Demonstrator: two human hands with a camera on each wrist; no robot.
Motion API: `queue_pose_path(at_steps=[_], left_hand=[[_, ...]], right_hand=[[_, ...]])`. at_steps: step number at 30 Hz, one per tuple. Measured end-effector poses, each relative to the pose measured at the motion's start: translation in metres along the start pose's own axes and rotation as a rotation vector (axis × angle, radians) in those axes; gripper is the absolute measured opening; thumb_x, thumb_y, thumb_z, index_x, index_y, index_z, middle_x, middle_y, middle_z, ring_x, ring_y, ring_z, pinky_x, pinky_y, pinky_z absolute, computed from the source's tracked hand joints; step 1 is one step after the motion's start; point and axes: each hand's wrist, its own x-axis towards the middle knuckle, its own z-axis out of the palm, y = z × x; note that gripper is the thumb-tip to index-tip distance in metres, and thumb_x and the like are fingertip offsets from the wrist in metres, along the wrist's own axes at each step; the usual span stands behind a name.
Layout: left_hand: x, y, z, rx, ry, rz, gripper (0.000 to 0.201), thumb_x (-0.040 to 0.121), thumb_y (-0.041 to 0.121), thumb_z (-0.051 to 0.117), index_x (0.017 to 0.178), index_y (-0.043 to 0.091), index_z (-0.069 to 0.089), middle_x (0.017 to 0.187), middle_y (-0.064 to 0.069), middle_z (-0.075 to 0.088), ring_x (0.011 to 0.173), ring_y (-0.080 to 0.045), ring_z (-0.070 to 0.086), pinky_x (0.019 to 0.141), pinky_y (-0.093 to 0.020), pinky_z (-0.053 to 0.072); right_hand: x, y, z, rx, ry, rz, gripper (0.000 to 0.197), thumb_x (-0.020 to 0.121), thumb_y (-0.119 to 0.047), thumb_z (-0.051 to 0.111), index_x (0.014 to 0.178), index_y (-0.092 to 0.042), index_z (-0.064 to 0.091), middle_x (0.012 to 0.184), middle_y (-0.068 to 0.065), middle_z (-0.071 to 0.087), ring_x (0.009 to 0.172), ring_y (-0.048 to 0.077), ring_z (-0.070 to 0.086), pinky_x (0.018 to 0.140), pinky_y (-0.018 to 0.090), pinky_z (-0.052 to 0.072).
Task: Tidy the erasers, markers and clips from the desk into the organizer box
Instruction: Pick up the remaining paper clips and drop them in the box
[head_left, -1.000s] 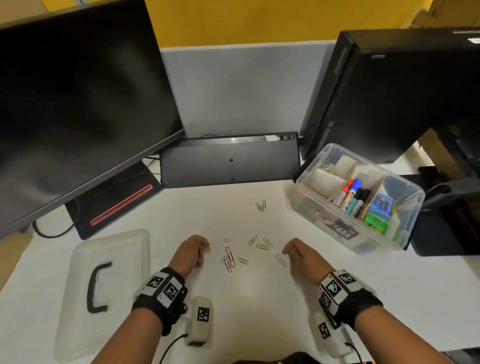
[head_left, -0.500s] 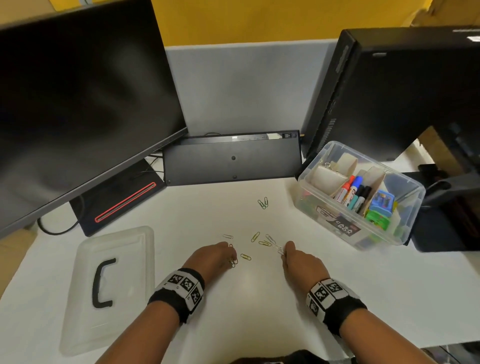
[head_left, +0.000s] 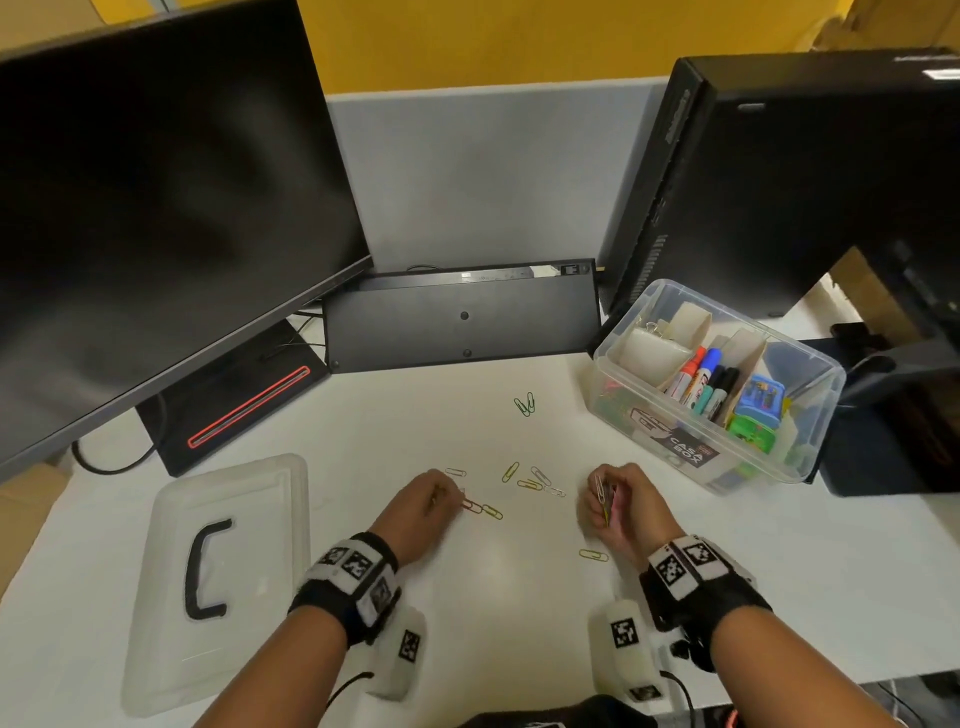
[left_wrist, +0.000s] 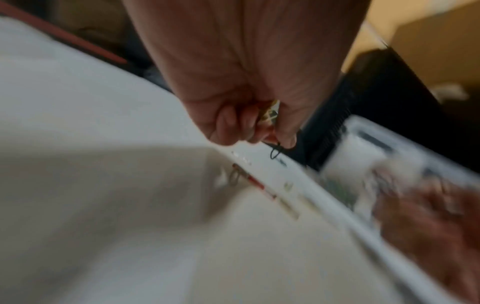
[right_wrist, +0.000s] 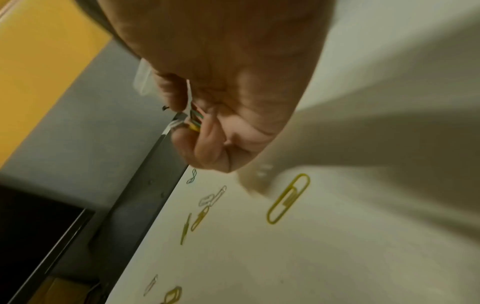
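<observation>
Several coloured paper clips (head_left: 529, 482) lie scattered on the white desk (head_left: 519, 597). My left hand (head_left: 434, 498) rests on the desk beside a red clip (head_left: 471, 505), its curled fingers holding a few clips (left_wrist: 270, 116). My right hand (head_left: 610, 496) is lifted slightly and pinches a bunch of clips (head_left: 602, 493) (right_wrist: 193, 119). A yellow clip (head_left: 593, 555) (right_wrist: 288, 198) lies just under the right wrist. Two green clips (head_left: 524, 404) lie farther back. The clear organizer box (head_left: 810, 441) at the right holds markers (head_left: 701, 382) and erasers (head_left: 756, 410).
The box's clear lid (head_left: 218, 571) with a black handle lies at the left. A monitor (head_left: 156, 208) stands back left, an upturned keyboard (head_left: 457, 317) leans at the back, and a black computer case (head_left: 779, 182) stands behind the box.
My right hand has lifted off the desk and drawn back with a bunch of clips pinched in it. A yellow clip now lies by the right wrist. The left hand stays at the red clip.
</observation>
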Motion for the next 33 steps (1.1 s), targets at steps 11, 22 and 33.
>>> queue_pose_path(at_steps=[11,22,33], left_hand=[[0.000,0.006,-0.021,-1.119,0.063,-0.192,0.023,0.097,0.006,0.041,0.111,0.011,0.058,0.072,0.000,0.054,0.057,-0.009,0.039,0.052,-0.018,0.035],[0.014,0.009,-0.006,-0.425,0.029,-0.184,0.018,0.090,0.020,0.045,0.073,0.015,0.045,0.064,0.002,0.045,0.058,-0.014,0.039,0.054,-0.023,0.034],[0.034,0.023,0.006,0.634,-0.151,0.114,0.015,0.093,0.024,0.051,0.104,0.016,0.058,0.105,-0.002,0.061,0.095,-0.020,0.057,0.082,-0.029,0.044]], right_hand=[[0.001,-0.008,-0.008,-1.270,-0.158,-0.075,0.024,0.099,-0.011,0.040,0.091,-0.011,0.063,0.074,-0.009,0.056,0.062,-0.001,0.049,0.059,0.011,0.037],[-0.011,-0.005,-0.030,-1.041,-0.172,0.067,0.027,0.099,-0.007,0.036,0.085,-0.009,0.059,0.060,0.000,0.049,0.045,0.008,0.042,0.043,0.017,0.033],[-0.011,-0.002,-0.046,-1.263,-0.165,-0.091,0.026,0.100,-0.015,0.037,0.086,-0.022,0.058,0.081,-0.001,0.061,0.074,0.014,0.057,0.067,0.023,0.044]])
